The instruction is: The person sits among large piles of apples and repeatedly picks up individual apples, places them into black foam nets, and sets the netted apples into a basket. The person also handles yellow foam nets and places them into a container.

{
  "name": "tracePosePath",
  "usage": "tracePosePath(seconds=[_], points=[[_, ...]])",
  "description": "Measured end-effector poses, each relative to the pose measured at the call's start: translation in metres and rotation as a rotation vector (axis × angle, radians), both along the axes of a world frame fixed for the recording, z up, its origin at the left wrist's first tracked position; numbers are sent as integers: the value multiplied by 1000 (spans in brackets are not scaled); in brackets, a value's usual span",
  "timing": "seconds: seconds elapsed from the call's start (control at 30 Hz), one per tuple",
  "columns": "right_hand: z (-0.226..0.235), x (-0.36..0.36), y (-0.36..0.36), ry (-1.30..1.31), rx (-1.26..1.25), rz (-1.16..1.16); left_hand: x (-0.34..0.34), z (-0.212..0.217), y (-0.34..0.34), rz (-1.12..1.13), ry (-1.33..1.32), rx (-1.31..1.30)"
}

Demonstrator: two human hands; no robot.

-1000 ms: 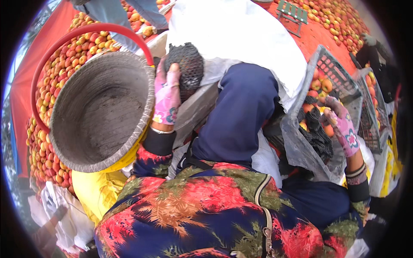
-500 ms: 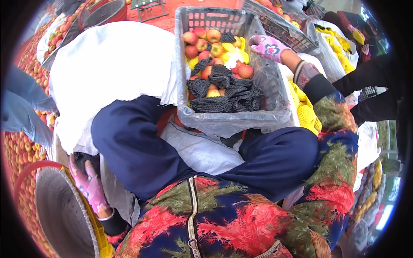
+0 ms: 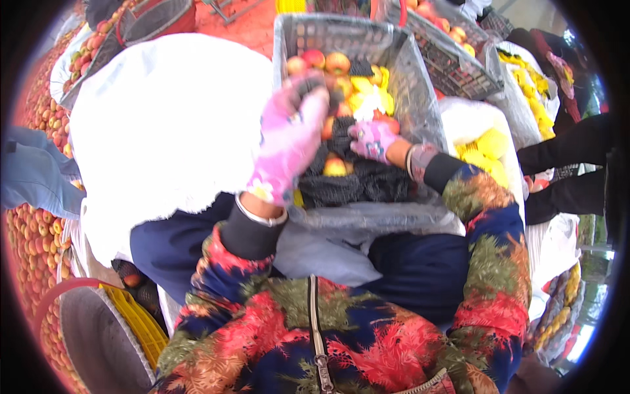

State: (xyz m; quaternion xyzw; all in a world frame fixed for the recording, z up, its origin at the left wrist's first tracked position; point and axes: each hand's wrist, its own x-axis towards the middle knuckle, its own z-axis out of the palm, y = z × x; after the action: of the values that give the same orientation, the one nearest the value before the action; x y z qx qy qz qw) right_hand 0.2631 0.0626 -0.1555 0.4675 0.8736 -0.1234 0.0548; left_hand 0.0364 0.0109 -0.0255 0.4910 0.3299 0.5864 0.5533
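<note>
Over a grey lattice-sided plastic crate (image 3: 341, 23) lined with clear film, a person's left hand (image 3: 285, 134), in a pink flower-patterned glove, curls its fingers toward the thumb, the blur hiding whether they grasp anything; the right hand (image 3: 374, 140), in a matching glove, reaches down inside, its bent fingers against crumpled black mesh netting (image 3: 357, 187), whether gripping it or only touching cannot be told; round red-and-yellow apples (image 3: 337, 64) lie in the crate around that netting, bright yellow netting (image 3: 361, 84) just beside them. Left of the crate spreads a large white cloth sack (image 3: 164, 131); to its right stands a white bag (image 3: 472, 115) holding more yellow netting; past the crate's far right corner sits a 2nd, darker lattice crate (image 3: 453, 59) with apples. At lower left, near the person's multicoloured floral jacket (image 3: 328, 328), stands a round grey basket (image 3: 98, 341) with a red handle; beyond it lies a broad apple heap (image 3: 29, 249), near 1 bystander's blue trousers (image 3: 36, 171).
</note>
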Motion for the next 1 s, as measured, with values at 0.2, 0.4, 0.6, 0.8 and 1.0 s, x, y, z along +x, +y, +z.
tracePosePath(seconds=[0.2,0.4,0.6,0.8,1.0], points=[[106,-22,0,445,-484,-368,-11,-53,11,98,219,-74],[173,-31,-33,716,-667,-250,-10,-31,-4,-332,137,-129],[168,-32,-37,422,-403,-179,-21,-17,-23,-297,103,-92],[201,-71,-79,515,374,-147,-14,0,-36,148,219,10],[158,-76,-68,909,-283,-267,-13,-8,-41,-42,-52,-89]])
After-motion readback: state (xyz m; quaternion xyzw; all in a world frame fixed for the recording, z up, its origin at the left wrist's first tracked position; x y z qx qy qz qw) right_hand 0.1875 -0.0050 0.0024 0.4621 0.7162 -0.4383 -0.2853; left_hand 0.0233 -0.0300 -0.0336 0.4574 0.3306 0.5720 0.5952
